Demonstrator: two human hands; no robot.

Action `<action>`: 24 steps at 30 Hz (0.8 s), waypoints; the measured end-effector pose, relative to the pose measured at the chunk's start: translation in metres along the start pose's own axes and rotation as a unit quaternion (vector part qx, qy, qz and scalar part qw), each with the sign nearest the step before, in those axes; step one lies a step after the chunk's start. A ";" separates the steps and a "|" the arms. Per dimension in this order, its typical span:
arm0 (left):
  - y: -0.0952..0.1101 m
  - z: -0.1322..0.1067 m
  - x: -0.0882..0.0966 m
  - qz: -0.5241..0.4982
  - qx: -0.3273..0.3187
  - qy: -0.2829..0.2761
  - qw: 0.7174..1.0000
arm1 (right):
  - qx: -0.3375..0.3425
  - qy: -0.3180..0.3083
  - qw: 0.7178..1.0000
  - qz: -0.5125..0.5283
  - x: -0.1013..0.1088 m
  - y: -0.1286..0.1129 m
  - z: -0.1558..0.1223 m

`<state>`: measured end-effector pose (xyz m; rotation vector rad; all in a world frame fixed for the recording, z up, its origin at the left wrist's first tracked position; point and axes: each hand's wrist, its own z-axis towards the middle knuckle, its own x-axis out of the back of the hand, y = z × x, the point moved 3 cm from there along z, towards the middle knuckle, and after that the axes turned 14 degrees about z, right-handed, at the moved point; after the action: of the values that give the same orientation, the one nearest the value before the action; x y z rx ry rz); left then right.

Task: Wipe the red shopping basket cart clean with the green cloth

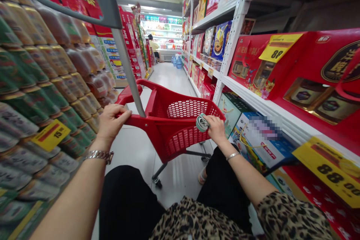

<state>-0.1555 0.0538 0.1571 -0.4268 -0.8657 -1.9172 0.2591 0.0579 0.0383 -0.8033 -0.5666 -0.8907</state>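
Note:
A red plastic shopping cart (157, 135) stands in front of me, tilted in view, with latticed sides and a grey pole and handle (126, 60) rising at the left. Wrapped over the cart's near left rim is my left hand (112, 122), closed. My right hand (216, 129) is closed around a small rolled-up pale green and white bundle (201, 123) at the cart's right side rim. What the bundle is cannot be made out. The visible part of the basket's inside shows only red plastic.
Stacked drink cans (36, 82) wall the left side, with a yellow price tag (51, 135). White shelves (236, 22) with red gift boxes (261, 63) line the right. Down the tiled aisle (168, 73) are blue water jugs (177, 61) and a person (153, 47) near a lit cooler.

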 end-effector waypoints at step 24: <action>-0.014 0.024 -0.022 -0.014 0.008 -0.024 1.000 | -0.218 -0.073 0.966 -0.121 0.060 0.083 0.012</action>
<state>-0.1590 0.0890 0.1544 -0.4548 -0.9212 -1.9322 0.3597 0.0715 0.0578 -1.2244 -0.6141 -1.2119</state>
